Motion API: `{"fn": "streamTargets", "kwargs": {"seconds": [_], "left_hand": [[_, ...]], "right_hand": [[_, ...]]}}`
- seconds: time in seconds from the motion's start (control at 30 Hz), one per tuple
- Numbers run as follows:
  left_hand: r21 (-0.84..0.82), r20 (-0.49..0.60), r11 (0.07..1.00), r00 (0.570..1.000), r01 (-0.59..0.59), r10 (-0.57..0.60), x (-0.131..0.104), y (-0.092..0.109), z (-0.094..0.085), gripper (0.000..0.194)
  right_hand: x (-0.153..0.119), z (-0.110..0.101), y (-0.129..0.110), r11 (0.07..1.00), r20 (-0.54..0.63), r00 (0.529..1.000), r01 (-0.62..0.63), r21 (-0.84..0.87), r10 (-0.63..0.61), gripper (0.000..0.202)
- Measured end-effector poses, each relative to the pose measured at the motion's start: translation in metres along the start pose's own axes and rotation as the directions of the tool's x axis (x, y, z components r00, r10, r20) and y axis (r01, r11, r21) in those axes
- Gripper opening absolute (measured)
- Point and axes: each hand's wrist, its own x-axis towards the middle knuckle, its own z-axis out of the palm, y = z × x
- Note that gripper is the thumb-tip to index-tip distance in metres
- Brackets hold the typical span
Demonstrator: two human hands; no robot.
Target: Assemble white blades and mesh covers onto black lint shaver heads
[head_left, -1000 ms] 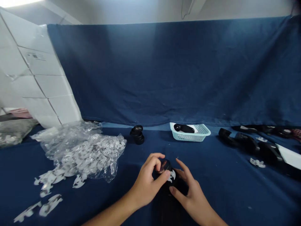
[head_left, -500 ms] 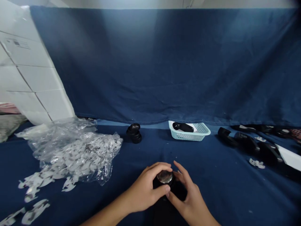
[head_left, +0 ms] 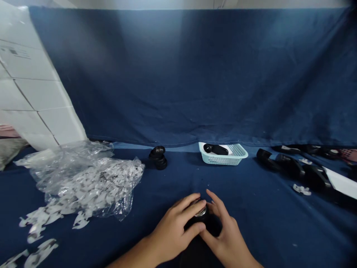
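Low in the middle, a black fabric shaver [head_left: 196, 223] shows a round, perforated metal head [head_left: 201, 212]. My left hand [head_left: 178, 227] is closed around the head's left side, its fingers lying across the metal and its thumb on the near rim. From the right, my right hand [head_left: 225, 236] curves about the dark body with thumb and fingers. The thumbs nearly meet in front. Much of the shaver is hidden by my hands or merges with the dark cloth.
A clear plastic bag [head_left: 97, 190] spills many white plastic parts to the left. Black rings [head_left: 158, 158] are stacked farther back. A light blue basket [head_left: 223, 160] holds a black device [head_left: 216, 149]. Black housings [head_left: 315, 176] and a small white part [head_left: 301, 189] lie at right.
My left fingers have shifted right over the metal head and now cover more of it. The right hand keeps nearly the same place. The view has moved slightly.
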Motion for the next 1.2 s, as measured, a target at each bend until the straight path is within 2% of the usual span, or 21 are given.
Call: {"fn": "streamTargets", "kwargs": {"seconds": [0.27,0.33,0.4,0.47,0.53,0.63,0.7,0.77,0.87,1.0,1.1,1.2], "left_hand": [[-0.130,0.004,0.988,0.996,0.088,-0.088,0.000,-0.005,0.006,0.051],[-0.154,-0.026,0.983,0.994,0.102,-0.107,0.000,-0.008,0.009,0.050],[-0.212,-0.098,0.971,0.986,0.109,-0.132,0.000,-0.010,0.012,0.048],[-0.308,-0.187,0.946,0.968,0.105,-0.168,0.000,-0.011,0.015,0.045],[-0.382,-0.266,0.921,0.945,0.081,-0.193,-0.001,-0.010,0.017,0.045],[-0.346,-0.325,0.938,0.935,0.022,-0.142,-0.005,-0.006,0.017,0.047],[-0.275,-0.309,0.962,0.947,-0.004,-0.084,-0.007,-0.004,0.016,0.049],[-0.236,-0.269,0.972,0.962,-0.010,-0.055,-0.008,-0.003,0.014,0.050],[-0.240,-0.217,0.971,0.974,0.013,-0.067,-0.007,-0.004,0.011,0.046],[-0.278,-0.134,0.957,0.982,0.089,-0.130,-0.009,-0.004,0.010,0.053],[-0.286,-0.112,0.953,0.985,0.097,-0.133,-0.011,0.000,0.005,0.059],[-0.305,-0.056,0.949,0.994,0.075,-0.096,-0.009,0.007,-0.006,0.056]], "right_hand": [[-0.002,-0.002,-0.004,0.999,-0.077,0.996,-0.045,0.026,0.047,0.072],[0.001,-0.005,-0.006,0.994,-0.073,0.995,-0.056,0.094,0.063,0.068],[0.004,-0.007,-0.008,0.968,-0.053,0.992,-0.098,0.233,0.113,0.065],[0.007,-0.008,-0.012,0.886,-0.043,0.979,-0.161,0.435,0.199,0.065],[0.007,-0.007,-0.017,0.738,0.035,0.963,-0.229,0.635,0.268,0.064],[0.004,-0.002,-0.027,0.520,0.286,0.936,-0.352,0.778,0.206,0.056],[0.002,0.001,-0.031,0.469,0.350,0.923,-0.383,0.796,0.159,0.049],[0.001,0.000,-0.030,0.510,0.263,0.946,-0.323,0.797,0.190,0.045],[0.001,-0.005,-0.022,0.693,0.053,0.973,-0.196,0.693,0.223,0.047],[-0.006,-0.010,-0.009,0.920,-0.101,0.990,-0.051,0.388,0.098,0.055],[-0.014,-0.010,-0.002,0.989,-0.140,0.990,0.039,0.140,-0.019,0.059],[-0.018,-0.012,-0.002,0.993,-0.137,0.984,0.116,-0.010,-0.116,0.062]]}}
